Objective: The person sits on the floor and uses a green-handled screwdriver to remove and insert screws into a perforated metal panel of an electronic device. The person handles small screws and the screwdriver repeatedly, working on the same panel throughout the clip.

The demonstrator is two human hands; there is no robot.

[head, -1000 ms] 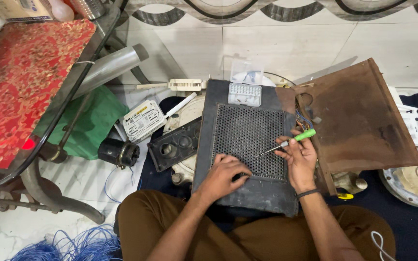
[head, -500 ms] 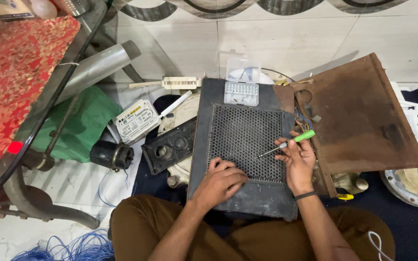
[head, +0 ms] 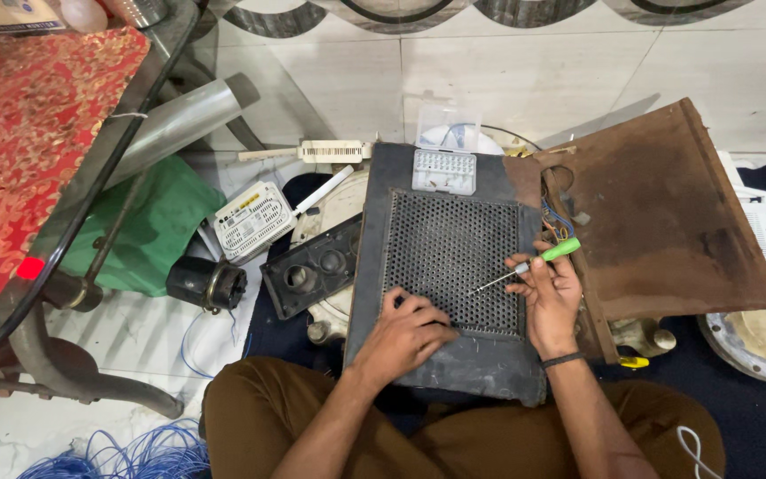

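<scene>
Change: right hand [head: 553, 302] has kept its hold while the screwdriver tip slid slightly leftward over the mesh since the earlier frame.
Screwdriver [head: 529, 264]: green-handled, pinched in the right hand's closed fingers, its tip on the perforated grille [head: 449, 257].
Left hand [head: 410, 333]: fingers curled, pressing on the grille's lower edge, holding nothing.
Panel [head: 480, 368]: dark, resting across the person's lap on the floor.
Beside it: brown board [head: 667, 213] on the right; small clear box [head: 444, 170] at the panel's top edge.
</scene>
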